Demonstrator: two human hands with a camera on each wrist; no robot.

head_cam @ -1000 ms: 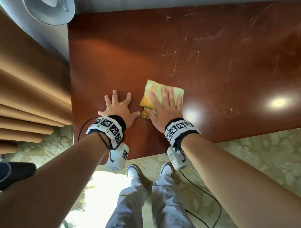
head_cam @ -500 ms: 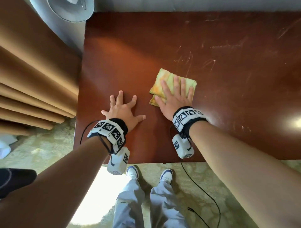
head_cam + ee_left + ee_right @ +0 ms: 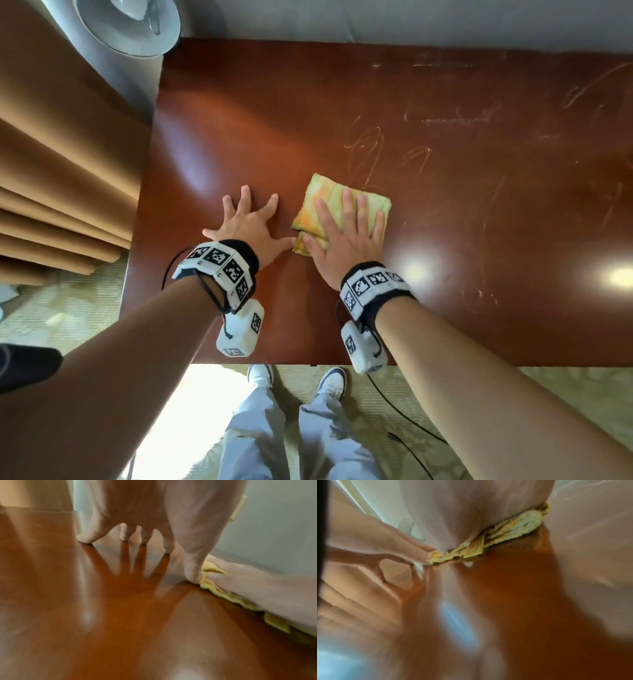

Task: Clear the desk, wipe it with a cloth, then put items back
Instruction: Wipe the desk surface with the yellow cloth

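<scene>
A folded yellow-green cloth [image 3: 329,202] lies on the glossy red-brown desk [image 3: 445,171]. My right hand [image 3: 346,226] presses flat on the cloth with straight fingers, covering its near half. My left hand [image 3: 250,222] rests beside it on the bare desk, fingers spread, thumb tip touching the cloth's left edge. In the left wrist view the spread left fingertips [image 3: 125,538] touch the wood and the cloth [image 3: 223,591] shows at the right. The right wrist view shows the cloth [image 3: 513,527] squashed under my palm, blurred.
A grey round lamp base [image 3: 126,24] stands off the desk's far left corner. Tan curtain folds [image 3: 51,192] hang left of the desk. The desk's near edge [image 3: 308,364] is just behind my wrists; my shoes and a black cable lie on the patterned carpet below.
The right hand slid the cloth away from me and then back toward the near left, beside the left hand. The left hand stayed planted on the desk.
</scene>
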